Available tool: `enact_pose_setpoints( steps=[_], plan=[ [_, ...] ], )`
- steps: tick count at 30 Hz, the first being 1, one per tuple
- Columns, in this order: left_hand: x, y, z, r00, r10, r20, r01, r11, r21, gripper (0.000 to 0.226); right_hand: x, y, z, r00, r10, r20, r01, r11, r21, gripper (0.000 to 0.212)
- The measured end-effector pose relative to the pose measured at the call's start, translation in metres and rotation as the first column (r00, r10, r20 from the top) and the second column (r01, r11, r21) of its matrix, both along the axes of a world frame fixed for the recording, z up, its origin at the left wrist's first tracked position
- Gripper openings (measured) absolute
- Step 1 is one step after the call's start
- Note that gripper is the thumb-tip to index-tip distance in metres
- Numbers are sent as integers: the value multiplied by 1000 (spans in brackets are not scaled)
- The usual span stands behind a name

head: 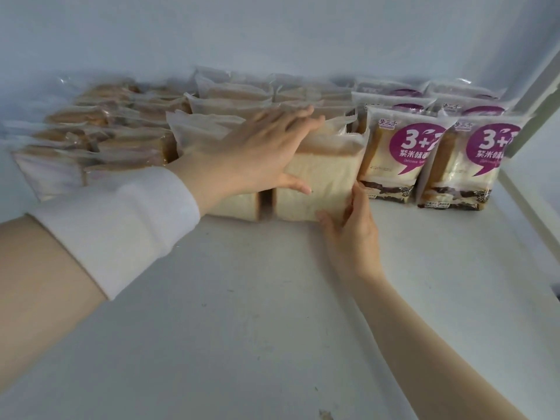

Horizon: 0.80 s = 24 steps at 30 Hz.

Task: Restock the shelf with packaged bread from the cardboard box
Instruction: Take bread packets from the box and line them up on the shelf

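A pale bread packet (pixel 324 180) stands upright at the front of the middle row on the white shelf (pixel 242 313). My left hand (pixel 257 156) lies across its top and front, fingers straight over the top edge, thumb on the front face. My right hand (pixel 351 234) touches its lower right corner with thumb and fingers along the side. A second pale packet (pixel 233 204) stands just left of it, partly hidden by my left wrist. The cardboard box is out of view.
Purple-labelled bread packets (pixel 391 156) (pixel 466 165) stand in rows at the right. Brown bread packets (pixel 100 140) lie stacked at the left. More pale packets (pixel 236 95) fill the rows behind. The shelf's right upright (pixel 539 86) rises at the far right.
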<state>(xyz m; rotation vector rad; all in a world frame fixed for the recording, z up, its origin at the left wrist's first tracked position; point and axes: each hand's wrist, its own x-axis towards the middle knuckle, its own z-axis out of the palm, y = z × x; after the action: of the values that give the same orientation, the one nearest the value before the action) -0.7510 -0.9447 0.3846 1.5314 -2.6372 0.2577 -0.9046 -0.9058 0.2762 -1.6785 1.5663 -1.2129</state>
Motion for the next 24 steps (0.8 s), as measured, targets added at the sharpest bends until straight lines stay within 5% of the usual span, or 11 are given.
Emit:
enact_pose_setpoints(
  steps=[9, 18, 24],
  plan=[
    [0, -10, -12, 997, -28, 70, 37, 990, -139, 87, 9, -19, -2, 1000, 28, -14, -27, 997, 74, 73],
    [2, -5, 4, 995, -14, 99, 15, 1000, -16, 104, -5, -14, 8, 991, 119, 63, -129, 975, 182, 92],
    [2, -15, -4, 992, -14, 129, 22, 998, -60, 101, 2, -22, 13, 999, 36, -20, -32, 978, 206, 71]
  ],
)
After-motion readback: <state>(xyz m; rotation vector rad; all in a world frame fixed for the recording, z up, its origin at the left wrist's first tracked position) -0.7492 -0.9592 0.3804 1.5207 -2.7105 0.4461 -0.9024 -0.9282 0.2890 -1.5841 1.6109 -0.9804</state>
